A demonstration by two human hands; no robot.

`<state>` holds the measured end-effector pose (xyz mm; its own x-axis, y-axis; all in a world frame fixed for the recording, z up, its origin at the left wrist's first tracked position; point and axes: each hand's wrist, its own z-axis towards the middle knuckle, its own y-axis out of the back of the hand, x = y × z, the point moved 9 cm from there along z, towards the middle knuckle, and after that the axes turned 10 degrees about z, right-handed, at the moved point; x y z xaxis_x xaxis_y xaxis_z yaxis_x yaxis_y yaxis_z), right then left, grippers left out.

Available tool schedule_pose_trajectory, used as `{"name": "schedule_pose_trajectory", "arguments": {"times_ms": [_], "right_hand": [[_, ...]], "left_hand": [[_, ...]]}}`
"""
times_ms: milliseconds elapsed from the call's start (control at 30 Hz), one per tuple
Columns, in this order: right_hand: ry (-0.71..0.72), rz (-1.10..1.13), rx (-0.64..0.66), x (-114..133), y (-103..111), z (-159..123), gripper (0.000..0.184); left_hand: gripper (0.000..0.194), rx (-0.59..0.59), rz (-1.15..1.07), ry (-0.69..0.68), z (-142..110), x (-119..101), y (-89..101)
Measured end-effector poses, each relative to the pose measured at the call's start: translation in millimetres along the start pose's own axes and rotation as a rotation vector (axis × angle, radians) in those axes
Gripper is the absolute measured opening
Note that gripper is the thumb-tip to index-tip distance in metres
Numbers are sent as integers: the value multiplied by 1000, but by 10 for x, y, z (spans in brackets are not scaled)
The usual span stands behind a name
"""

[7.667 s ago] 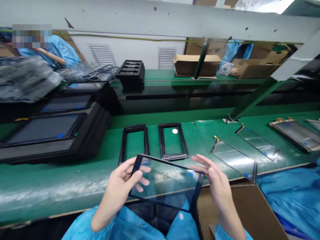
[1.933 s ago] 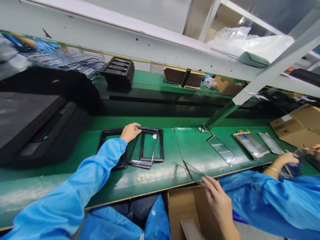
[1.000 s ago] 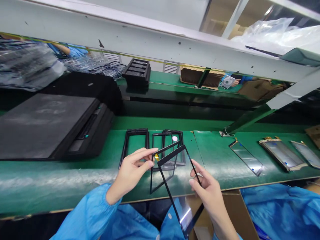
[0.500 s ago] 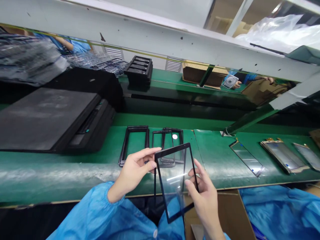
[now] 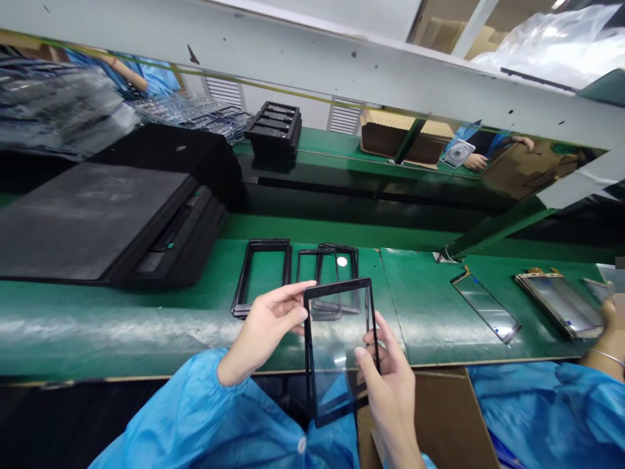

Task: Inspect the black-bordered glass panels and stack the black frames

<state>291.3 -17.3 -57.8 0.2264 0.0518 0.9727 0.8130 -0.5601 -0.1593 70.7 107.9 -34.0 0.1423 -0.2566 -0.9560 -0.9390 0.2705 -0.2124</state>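
A clear glass touch panel with a black border (image 5: 332, 371) is held up in front of me, tilted, over the bench's front edge. A thin black frame lies right behind it, its side showing along the panel's left edge. My left hand (image 5: 266, 329) pinches the upper left corner of panel and frame between thumb and fingers. On the right edge, my right hand (image 5: 393, 384) grips with its thumb on the glass and its fingers behind. Beyond the hands, a stack of black frames (image 5: 243, 277) and several overlapping thin frames (image 5: 299, 270) lie on the green bench.
Black foam trays (image 5: 97, 221) are piled at left. Glass panels (image 5: 488, 309) and a panel stack (image 5: 556, 303) lie at right, near another person's arm (image 5: 608, 352). A post (image 5: 498, 234) rises from the bench. An open cardboard box (image 5: 439, 417) stands below the edge.
The glass panel has turned and come closer in line with the frame behind it. My right hand has shifted slightly left with it. Another person's arm has appeared at the right edge.
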Motion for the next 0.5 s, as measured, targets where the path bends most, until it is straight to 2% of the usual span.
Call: {"name": "schedule_pose_trajectory", "arguments": {"times_ms": [233, 500], "right_hand": [[-44, -11, -5, 18, -22, -37, 72], [2, -75, 18, -9, 54, 5, 72]], "left_hand": [[48, -3, 16, -14, 1, 39, -47], [51, -16, 45, -5, -18, 25, -79]]}}
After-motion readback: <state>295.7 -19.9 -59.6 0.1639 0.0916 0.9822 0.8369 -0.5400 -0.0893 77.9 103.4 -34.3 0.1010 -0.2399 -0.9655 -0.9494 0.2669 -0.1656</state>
